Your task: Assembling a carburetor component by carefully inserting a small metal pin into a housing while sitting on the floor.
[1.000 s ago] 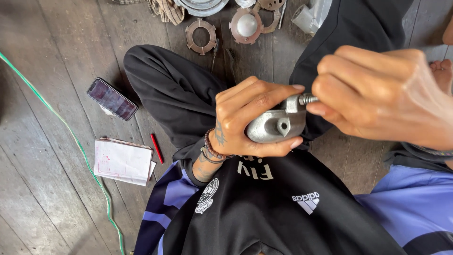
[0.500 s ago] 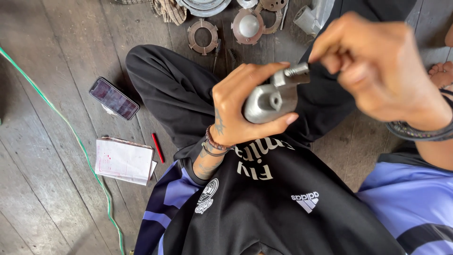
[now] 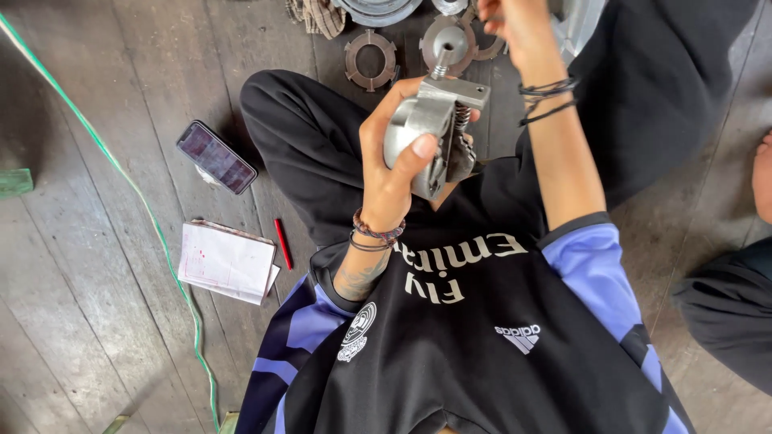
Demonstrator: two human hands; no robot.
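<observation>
I sit cross-legged on a wooden plank floor. My left hand (image 3: 392, 165) grips a round silver metal casting (image 3: 420, 127) above my lap, thumb across its face. A bolt (image 3: 441, 61) sticks up from its flat top, and a coil spring (image 3: 460, 120) shows on its side. My right hand (image 3: 515, 26) is stretched forward past the casting to the top edge of the view, over the metal parts on the floor. Its fingers are partly cut off by the frame, so I cannot tell whether it holds anything.
A slotted metal ring (image 3: 371, 59) and a round metal disc (image 3: 447, 35) lie on the floor ahead. A phone (image 3: 217, 157), a notebook (image 3: 227, 262) and a red pen (image 3: 283, 243) lie to the left. A green cord (image 3: 137, 201) crosses the boards. Another person's foot (image 3: 762, 178) is at the right.
My right hand has let go of the bolt and reached forward toward the floor parts. My left hand has tilted the casting upright, with the bolt pointing away.
</observation>
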